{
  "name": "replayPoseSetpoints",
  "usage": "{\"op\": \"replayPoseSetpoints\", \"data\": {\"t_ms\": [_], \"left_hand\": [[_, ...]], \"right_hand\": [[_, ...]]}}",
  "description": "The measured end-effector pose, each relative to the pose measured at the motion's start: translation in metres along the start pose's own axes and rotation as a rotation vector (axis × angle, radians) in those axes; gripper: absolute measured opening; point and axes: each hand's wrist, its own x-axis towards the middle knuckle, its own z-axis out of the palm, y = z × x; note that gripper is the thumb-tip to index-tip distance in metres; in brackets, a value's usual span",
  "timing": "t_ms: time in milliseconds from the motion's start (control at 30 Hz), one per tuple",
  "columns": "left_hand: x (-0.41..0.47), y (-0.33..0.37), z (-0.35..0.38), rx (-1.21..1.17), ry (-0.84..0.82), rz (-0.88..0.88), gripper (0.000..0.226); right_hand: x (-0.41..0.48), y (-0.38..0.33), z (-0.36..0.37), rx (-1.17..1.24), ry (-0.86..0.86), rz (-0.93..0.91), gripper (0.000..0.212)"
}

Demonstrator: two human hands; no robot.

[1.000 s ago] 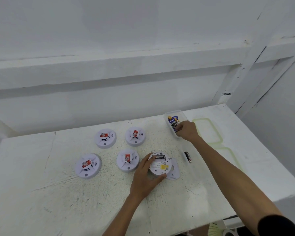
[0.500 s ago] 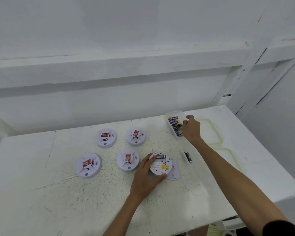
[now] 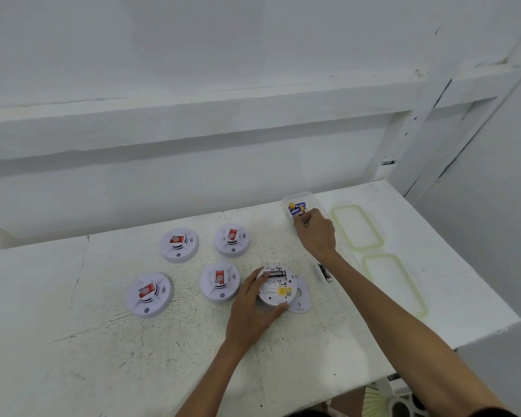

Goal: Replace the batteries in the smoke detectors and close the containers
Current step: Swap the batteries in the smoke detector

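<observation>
The work has reached the fetching of a fresh cell. The left hand (image 3: 253,308) grips the open detector (image 3: 278,285), which lies on its back near the middle of the table (image 3: 103,341). Its fingers sit over the left rim and its thumb against the near edge, and the battery bay is bared at the far side. The cover plate (image 3: 302,300) lies just to the right of the detector, touching it.

The right hand (image 3: 316,233) is stretched out to the clear container (image 3: 298,195) at the back of the table. Its fingers curl down over the container's near end, right against the blue-and-yellow batteries (image 3: 297,207) inside. The knuckles hide the fingertips, so I cannot tell whether it has a cell pinched or is only feeling for one.

A loose battery (image 3: 325,272) lies on the table between the open detector and the right forearm; I would guess it is the spent one.

The next move, as I judge it, is to lift one cell clear of the pack and carry it across to the bay, which is well apart from the container. It must go in the right way round while the left hand steadies the shell.

Four other detectors (image 3: 220,285) sit face up to the left, untouched. Two green-rimmed lids (image 3: 357,227) lie to the right of the container, which is not yet closed.
</observation>
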Motion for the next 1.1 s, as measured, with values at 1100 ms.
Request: {"op": "replayPoseSetpoints", "data": {"t_ms": [1100], "left_hand": [[-0.003, -0.005, 0.004, -0.095, 0.014, -0.075, 0.086]], "right_hand": [[-0.097, 0.02, 0.033, -0.081, -0.202, -0.187, 0.027]]}}
